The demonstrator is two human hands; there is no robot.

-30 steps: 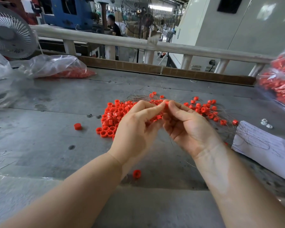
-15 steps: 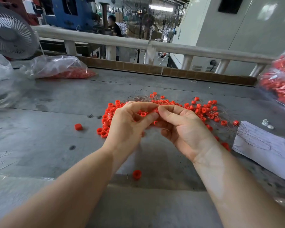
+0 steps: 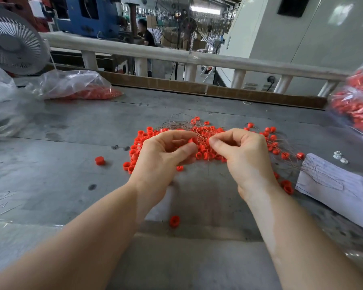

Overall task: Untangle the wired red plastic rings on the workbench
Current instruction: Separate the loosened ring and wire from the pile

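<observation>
Both hands are hovering just above the counter (image 3: 76, 143), close together, fingertips nearly meeting over the rings (image 3: 205, 130). The left hand (image 3: 166, 155) is pinching one red ring between thumb and forefinger, its other fingers curling under. The right hand (image 3: 241, 151) is pinching at the thin wires (image 3: 182, 122) and a ring right beside the left fingertips, its fingers curling inward too.

The rings are lying in a loose heap under and just beyond the hands, spreading out past both sides, with fine wires looping out of the heap away from the person. One stray ring (image 3: 99, 160) is sitting alone to the left of the left hand; another (image 3: 174, 221) is lying between the forearms, nearer the person. A few more are resting by the right wrist.

A sheet of paper (image 3: 333, 185) is lying to the right of the right hand, wires trailing onto it. Bags (image 3: 71, 84) holding red parts are sitting well beyond the left hand and far off to the right. A fan (image 3: 13, 45) is standing beyond the far left.
</observation>
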